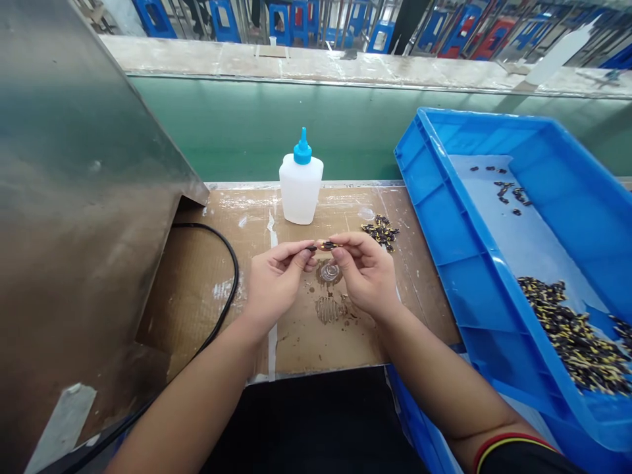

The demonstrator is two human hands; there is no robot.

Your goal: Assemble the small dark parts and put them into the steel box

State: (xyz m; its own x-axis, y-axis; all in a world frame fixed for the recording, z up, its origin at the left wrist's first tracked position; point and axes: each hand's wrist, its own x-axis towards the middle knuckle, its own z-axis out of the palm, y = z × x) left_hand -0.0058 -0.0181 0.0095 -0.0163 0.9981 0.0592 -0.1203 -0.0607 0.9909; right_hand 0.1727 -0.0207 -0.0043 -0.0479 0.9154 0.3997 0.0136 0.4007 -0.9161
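Observation:
My left hand and my right hand meet over a cardboard-covered bench. Each pinches a small black and yellow part between thumb and forefinger, the two pieces held tip to tip. Just below them a small clear round dish sits on a glue-stained patch of the cardboard. A white squeeze bottle with a blue nozzle stands upright behind the hands. A small heap of the same black and yellow parts lies just right of the bottle.
A blue plastic crate at the right holds many black and yellow parts. A steel housing fills the left, with a black cable curving from it. A green conveyor belt runs behind the bench.

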